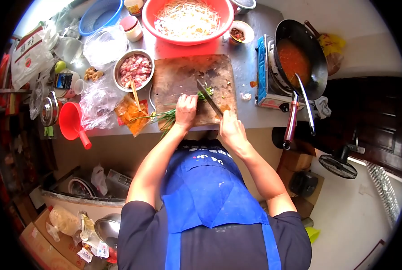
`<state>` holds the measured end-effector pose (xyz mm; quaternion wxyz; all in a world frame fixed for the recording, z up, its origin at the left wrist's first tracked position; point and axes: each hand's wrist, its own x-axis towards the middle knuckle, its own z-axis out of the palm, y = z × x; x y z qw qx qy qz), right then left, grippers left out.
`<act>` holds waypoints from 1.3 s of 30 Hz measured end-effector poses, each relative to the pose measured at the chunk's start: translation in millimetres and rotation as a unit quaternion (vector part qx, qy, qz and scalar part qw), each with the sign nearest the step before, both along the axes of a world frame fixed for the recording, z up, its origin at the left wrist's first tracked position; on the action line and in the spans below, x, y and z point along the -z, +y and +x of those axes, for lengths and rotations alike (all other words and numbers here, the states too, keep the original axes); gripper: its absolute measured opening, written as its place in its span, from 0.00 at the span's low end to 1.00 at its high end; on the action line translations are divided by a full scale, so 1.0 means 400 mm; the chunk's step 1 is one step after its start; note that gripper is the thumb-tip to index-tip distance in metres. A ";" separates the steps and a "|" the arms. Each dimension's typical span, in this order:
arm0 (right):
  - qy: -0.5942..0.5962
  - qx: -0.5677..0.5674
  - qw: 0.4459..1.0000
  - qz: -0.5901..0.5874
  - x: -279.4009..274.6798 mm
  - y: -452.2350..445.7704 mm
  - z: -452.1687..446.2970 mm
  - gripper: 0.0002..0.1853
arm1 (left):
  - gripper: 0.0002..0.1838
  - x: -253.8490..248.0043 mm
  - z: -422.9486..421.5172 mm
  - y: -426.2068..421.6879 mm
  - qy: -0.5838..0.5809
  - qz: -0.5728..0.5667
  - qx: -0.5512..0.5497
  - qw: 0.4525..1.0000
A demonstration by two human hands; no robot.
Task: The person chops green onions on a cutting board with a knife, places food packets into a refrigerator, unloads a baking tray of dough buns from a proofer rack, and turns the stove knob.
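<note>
Rough wd bd point(176, 74), metal knife point(211, 101)

Strong white light comes from beyond the board point(178, 74), to its left, and gives glare on the worktop point(249, 58). Far right of the board, the door point(383, 121) is dim. Outer edges curve strongly.

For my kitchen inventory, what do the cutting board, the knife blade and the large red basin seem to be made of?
Cutting board: probably wood; matt, brown and stained. Knife blade: likely steel; grey and thin, finish unclear here. Red basin: apparently plastic; smooth, uniformly coloured.
</note>
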<state>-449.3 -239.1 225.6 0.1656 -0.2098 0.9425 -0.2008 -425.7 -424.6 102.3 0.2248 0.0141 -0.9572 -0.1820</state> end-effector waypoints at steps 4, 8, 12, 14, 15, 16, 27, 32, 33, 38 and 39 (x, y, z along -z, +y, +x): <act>-0.005 0.007 1.000 0.014 0.103 -0.025 -0.021 0.09 | 0.16 0.003 0.005 -0.004 -0.001 -0.010 0.009 1.000; 0.022 0.009 0.999 -0.034 0.077 -0.034 -0.037 0.10 | 0.17 -0.033 0.024 0.007 0.006 -0.024 -0.007 1.000; 0.007 0.003 1.000 -0.019 0.015 0.004 0.000 0.10 | 0.17 -0.022 0.020 0.002 -0.014 0.007 -0.003 1.000; -0.031 -0.001 0.998 0.054 0.050 0.016 0.006 0.10 | 0.17 -0.018 0.017 -0.003 -0.007 0.006 0.006 1.000; -0.014 0.002 0.999 0.041 0.082 0.007 0.005 0.10 | 0.16 -0.018 0.017 -0.004 0.001 0.003 0.015 1.000; -0.015 0.002 0.999 0.041 0.090 -0.010 -0.007 0.10 | 0.16 -0.021 0.017 -0.004 0.001 0.003 0.015 1.000; -0.026 -0.004 0.999 0.028 0.073 -0.001 0.001 0.10 | 0.07 -0.003 0.007 -0.007 0.039 0.027 0.016 0.999; 0.011 -0.002 0.999 -0.032 0.099 -0.063 -0.040 0.09 | 0.15 -0.030 0.045 -0.003 0.002 -0.004 0.021 1.000; 0.018 -0.006 0.999 -0.042 0.088 -0.056 -0.040 0.09 | 0.18 -0.025 0.042 -0.007 -0.002 -0.023 0.027 0.999; -0.019 -0.034 0.999 0.026 -0.001 -0.006 0.000 0.09 | 0.20 -0.013 0.033 -0.017 0.014 -0.005 0.033 0.999; -0.032 -0.034 0.998 0.052 0.021 -0.005 0.001 0.08 | 0.20 -0.008 0.030 -0.019 0.009 0.005 0.040 0.999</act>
